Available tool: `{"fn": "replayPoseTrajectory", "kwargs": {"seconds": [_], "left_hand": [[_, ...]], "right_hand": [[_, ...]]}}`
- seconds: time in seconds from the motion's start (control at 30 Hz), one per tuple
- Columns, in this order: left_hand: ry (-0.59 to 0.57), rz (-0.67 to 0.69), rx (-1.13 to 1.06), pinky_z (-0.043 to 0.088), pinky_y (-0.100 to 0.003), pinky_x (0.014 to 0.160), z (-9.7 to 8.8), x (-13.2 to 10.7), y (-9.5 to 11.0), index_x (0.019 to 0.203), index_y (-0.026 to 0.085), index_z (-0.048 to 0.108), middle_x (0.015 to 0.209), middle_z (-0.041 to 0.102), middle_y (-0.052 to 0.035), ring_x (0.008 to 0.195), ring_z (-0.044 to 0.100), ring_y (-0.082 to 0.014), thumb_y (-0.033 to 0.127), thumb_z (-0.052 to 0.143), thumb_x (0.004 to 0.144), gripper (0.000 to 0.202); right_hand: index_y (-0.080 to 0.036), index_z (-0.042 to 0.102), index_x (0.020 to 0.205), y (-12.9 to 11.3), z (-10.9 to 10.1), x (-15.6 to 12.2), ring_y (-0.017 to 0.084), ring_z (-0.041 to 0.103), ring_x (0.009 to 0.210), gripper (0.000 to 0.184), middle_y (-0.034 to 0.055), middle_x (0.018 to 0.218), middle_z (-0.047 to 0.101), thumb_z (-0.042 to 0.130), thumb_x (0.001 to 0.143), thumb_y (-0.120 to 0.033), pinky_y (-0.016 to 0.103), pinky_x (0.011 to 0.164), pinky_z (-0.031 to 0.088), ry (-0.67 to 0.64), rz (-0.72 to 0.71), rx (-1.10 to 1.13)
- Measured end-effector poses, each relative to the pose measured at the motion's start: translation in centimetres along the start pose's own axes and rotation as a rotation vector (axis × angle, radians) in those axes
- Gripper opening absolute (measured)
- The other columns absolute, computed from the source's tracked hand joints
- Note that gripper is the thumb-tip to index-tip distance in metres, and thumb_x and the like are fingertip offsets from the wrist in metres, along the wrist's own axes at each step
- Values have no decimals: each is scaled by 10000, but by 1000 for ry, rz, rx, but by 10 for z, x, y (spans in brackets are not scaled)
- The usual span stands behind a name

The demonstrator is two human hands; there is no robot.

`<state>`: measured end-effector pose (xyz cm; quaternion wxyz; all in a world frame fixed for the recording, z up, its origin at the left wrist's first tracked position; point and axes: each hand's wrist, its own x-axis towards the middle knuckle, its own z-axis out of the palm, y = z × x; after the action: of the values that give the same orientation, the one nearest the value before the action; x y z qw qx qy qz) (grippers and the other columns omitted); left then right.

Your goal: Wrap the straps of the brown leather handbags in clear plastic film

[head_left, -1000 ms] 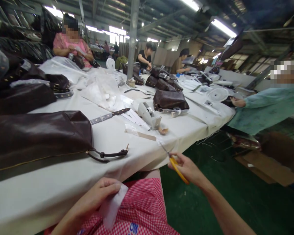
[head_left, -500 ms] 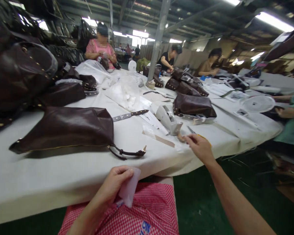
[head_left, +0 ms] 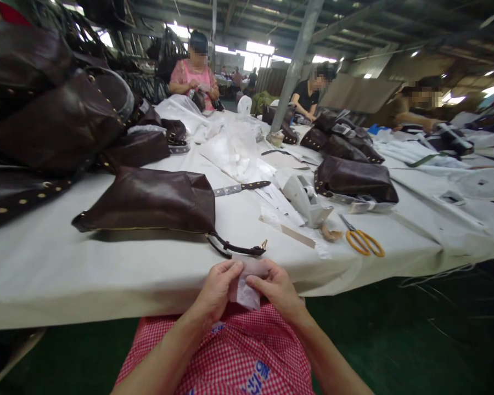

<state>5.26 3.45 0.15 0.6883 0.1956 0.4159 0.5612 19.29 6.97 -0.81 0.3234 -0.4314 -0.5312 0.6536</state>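
Both hands meet over my lap at the table edge, around a thin, whitish, translucent sheet [head_left: 249, 299] that looks like tissue paper or soft plastic. My left hand [head_left: 219, 288] pinches its left side between thumb and fingers. From the right, my right hand [head_left: 278, 288] pinches its upper right part. Just beyond the hands lies a dark brown leather bag [head_left: 160, 203], with a thin buckled strap [head_left: 242, 249] reaching toward them. A studded strap [head_left: 242, 188] sticks out from the bag's right end.
Right of my hands are a tape dispenser [head_left: 307, 200] and orange-handled scissors [head_left: 364, 241]. More brown bags pile up at left [head_left: 57, 115], and another bag [head_left: 356, 178] lies at right. A metal post [head_left: 298, 66] rises behind. Several people work across the table [head_left: 148, 274].
My right hand has come from beside the tape dispenser to the sheet and now grips it together with my left. The scissors show fully. The view has swung left.
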Motion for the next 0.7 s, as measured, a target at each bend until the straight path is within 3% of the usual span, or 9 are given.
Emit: {"fn": "replayPoseTrajectory", "kwargs": {"seconds": [0.1, 0.17, 0.3, 0.37, 0.43, 0.47, 0.53, 0.63, 0.7], "left_hand": [[55, 9, 44, 439, -253, 591, -14, 0, -2, 767, 115, 706, 712, 701, -52, 600, 579, -143, 447, 790, 624, 371], [114, 24, 95, 415, -240, 572, -22, 0, -1, 721, 112, 712, 686, 694, -50, 582, 558, -132, 459, 783, 615, 370], [176, 43, 146, 342, -221, 518, -30, -3, 4, 706, 98, 726, 619, 658, -40, 540, 498, -111, 497, 764, 600, 415], [192, 68, 155, 343, -224, 537, -32, -6, 8, 704, 94, 721, 641, 666, -50, 560, 502, -114, 491, 764, 594, 414], [212, 102, 163, 342, -226, 553, -34, -8, 12, 672, 100, 700, 636, 654, -42, 566, 496, -112, 471, 767, 593, 385], [225, 119, 167, 330, -225, 546, -36, -9, 13, 639, 107, 679, 604, 627, -24, 550, 476, -104, 456, 770, 591, 365], [242, 144, 169, 302, -221, 523, -41, -12, 16, 583, 124, 629, 544, 559, 14, 516, 431, -89, 428, 773, 585, 337], [266, 155, 165, 277, -212, 497, -50, -18, 21, 550, 145, 572, 503, 491, 49, 484, 383, -72, 394, 780, 571, 325], [298, 161, 163, 269, -205, 487, -57, -24, 26, 534, 158, 533, 480, 463, 64, 466, 358, -64, 381, 786, 564, 339]], "right_hand": [[-189, 575, 816, -6, -14, 4, 136, 570, 555, 470, -12, 650, 605, 734, 652, -599, 265, 514, 499, -37, 62, -54], [-180, 597, 787, -17, -33, 15, 129, 546, 517, 479, -6, 630, 589, 683, 680, -639, 268, 489, 493, 30, -4, -178], [-164, 625, 799, -53, -92, 60, 170, 556, 524, 427, 21, 607, 577, 564, 780, -585, 317, 540, 487, 403, -180, -583], [-124, 654, 873, -69, -114, 81, 250, 624, 700, 356, 109, 739, 649, 558, 811, -461, 384, 684, 499, 534, -176, -919], [-104, 647, 1009, -80, -119, 92, 306, 623, 869, 338, 192, 968, 668, 559, 810, -363, 440, 795, 476, 716, -279, -1114], [-113, 640, 1041, -82, -114, 92, 305, 618, 891, 333, 197, 1024, 664, 551, 815, -341, 440, 814, 470, 747, -344, -1125], [-157, 648, 1003, -80, -90, 85, 263, 628, 831, 282, 144, 975, 688, 518, 846, -353, 391, 789, 482, 607, -446, -1020], [-208, 664, 879, -67, -33, 63, 203, 634, 738, 230, 56, 812, 697, 506, 885, -376, 304, 718, 486, 110, -497, -868], [-218, 677, 909, -56, 6, 52, 177, 639, 697, 226, 30, 765, 698, 473, 916, -313, 271, 688, 477, -161, -475, -834]]}}
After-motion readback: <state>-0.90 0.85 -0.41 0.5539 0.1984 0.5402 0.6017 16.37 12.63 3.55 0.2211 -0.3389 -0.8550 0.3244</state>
